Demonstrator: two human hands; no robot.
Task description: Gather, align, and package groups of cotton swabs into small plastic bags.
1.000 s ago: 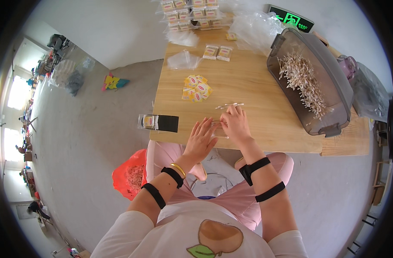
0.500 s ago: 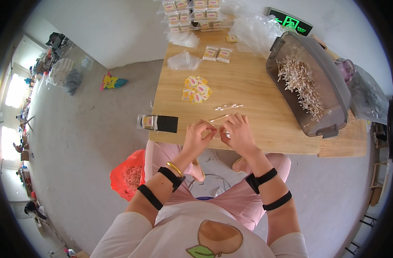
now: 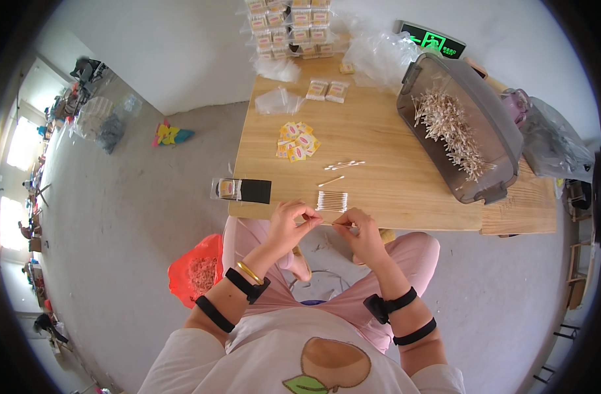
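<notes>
My left hand [image 3: 289, 223] and my right hand [image 3: 357, 230] meet at the near edge of the wooden table [image 3: 386, 177], pinching a thin cotton swab [image 3: 327, 223] between their fingertips. Just beyond the fingers lies a neat row of cotton swabs [image 3: 331, 200] on the table. A few loose swabs [image 3: 343, 165] lie farther in. A grey bin [image 3: 504, 141] at the right holds a heap of several swabs. Small yellow packets [image 3: 296, 141] lie in a pile mid-table.
A black and clear device [image 3: 243, 190] overhangs the table's left edge. Stacked small boxes [image 3: 294, 26] and clear plastic bags [image 3: 379, 56] stand at the far end. A red bag [image 3: 195, 272] of scraps sits on the floor by my left knee.
Both hands have drawn back from the table surface to its near edge and come together on one swab. A tidy row of swabs now lies where the hands were.
</notes>
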